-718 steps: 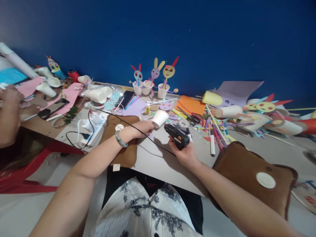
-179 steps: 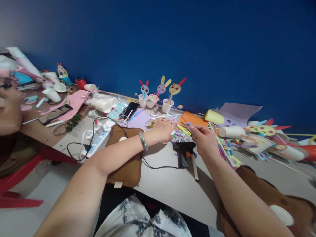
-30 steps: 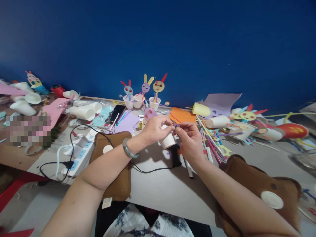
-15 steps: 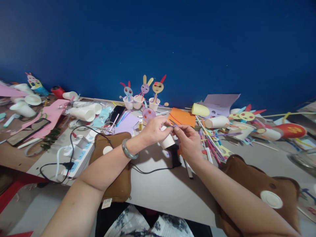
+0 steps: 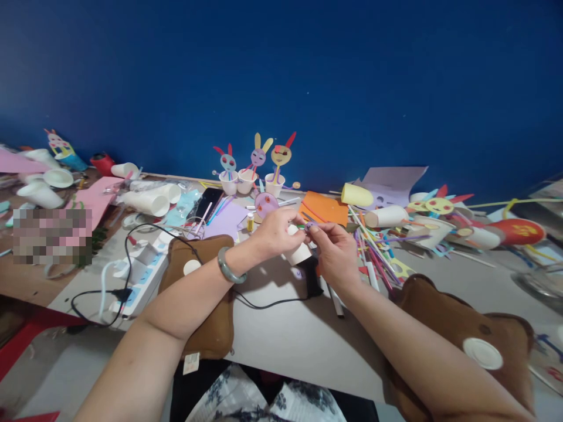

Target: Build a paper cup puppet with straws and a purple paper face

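We see the left hand [image 5: 276,233] clasping a white paper cup [image 5: 298,252] just above the bench [image 5: 285,334], while the right hand [image 5: 335,253], touching it fingertip to fingertip, pinches a small purple paper piece [image 5: 310,225] at the cup's rim, the black glue gun [image 5: 312,278] lying directly beneath both hands.

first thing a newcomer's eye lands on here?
Probably the two hands meeting mid-table: the left hand holds a white paper cup while the right hand pinches a small purple piece at its rim. Behind them, three paper bunny figures stand in cups against the deep blue wall. To the right sprawls a heap of coloured straws and paper scraps.
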Action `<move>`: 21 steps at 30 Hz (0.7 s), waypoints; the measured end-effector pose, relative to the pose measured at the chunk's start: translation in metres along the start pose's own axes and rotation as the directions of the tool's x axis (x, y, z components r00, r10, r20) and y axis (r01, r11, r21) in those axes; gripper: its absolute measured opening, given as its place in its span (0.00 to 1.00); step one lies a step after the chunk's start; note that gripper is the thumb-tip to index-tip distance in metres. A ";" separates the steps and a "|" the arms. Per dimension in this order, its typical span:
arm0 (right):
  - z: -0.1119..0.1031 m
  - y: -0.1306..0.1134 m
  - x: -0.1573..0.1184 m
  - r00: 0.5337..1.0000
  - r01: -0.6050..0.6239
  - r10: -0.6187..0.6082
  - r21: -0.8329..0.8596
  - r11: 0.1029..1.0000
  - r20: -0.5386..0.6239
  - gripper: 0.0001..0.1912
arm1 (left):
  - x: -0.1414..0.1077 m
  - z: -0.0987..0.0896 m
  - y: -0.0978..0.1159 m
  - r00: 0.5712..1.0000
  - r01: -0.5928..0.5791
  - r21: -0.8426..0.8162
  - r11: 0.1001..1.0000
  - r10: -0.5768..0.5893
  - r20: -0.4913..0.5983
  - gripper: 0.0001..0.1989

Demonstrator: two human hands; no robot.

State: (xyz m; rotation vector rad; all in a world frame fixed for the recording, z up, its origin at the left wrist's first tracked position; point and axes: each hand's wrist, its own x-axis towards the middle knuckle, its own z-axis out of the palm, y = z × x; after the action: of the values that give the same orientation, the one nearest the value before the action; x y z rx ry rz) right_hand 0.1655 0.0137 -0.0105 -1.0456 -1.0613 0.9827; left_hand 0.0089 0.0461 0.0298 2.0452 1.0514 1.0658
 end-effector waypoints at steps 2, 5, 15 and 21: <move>0.000 0.001 0.001 1.000 -0.003 0.003 -0.003 1.000 -0.008 0.15 | 0.000 0.000 -0.001 1.000 0.009 0.003 1.000 -0.009 -0.005 0.05; 0.000 0.002 0.001 1.000 -0.017 0.017 0.012 1.000 -0.009 0.16 | 0.001 0.001 -0.001 1.000 0.001 0.017 1.000 -0.001 -0.017 0.04; 0.007 -0.006 -0.001 0.997 -0.076 0.076 0.134 0.988 0.007 0.19 | 0.002 0.000 -0.003 1.000 0.002 0.018 1.000 -0.002 -0.026 0.04; 0.004 -0.002 0.001 0.997 -0.082 0.080 0.113 0.990 0.021 0.16 | 0.002 0.000 -0.001 1.000 -0.018 0.022 1.000 0.018 -0.010 0.04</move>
State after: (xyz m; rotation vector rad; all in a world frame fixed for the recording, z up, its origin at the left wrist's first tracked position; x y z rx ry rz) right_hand 0.1616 0.0147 -0.0082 -0.9951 -0.9704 1.1065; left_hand 0.0092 0.0483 0.0300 2.0725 1.0561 1.0789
